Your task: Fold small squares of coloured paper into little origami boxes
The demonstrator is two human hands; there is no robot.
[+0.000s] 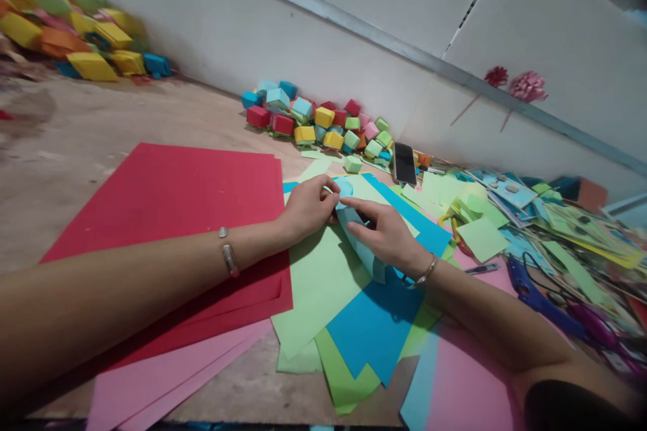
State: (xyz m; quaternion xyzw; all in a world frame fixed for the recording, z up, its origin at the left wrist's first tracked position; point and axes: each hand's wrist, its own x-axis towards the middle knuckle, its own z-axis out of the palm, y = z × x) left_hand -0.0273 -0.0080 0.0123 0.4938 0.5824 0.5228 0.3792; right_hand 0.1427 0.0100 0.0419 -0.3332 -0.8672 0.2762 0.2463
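Note:
A light blue strip of paper [360, 240] curves up between my two hands, its upper end bent over near the fingertips. My left hand [311, 205] pinches the strip's upper end, with the fingers curled and partly hidden. My right hand [387, 230] lies along the strip's other side; its index finger reaches to the pinched end, the thumb stretched apart below. Beneath both hands are overlapping pale green sheets [316, 283] and blue sheets [384, 330]. A stack of red sheets [202, 195] lies under my left forearm.
Small folded paper boxes [323, 118] are heaped along the wall, with a larger heap [96, 40] at far left. A phone [405, 163] lies behind my hands. At right are yellow-handled scissors [453, 225], a cutter knife [482, 269], a blue glue gun [536, 296] and paper scraps. Pink sheets [166, 377] lie in front.

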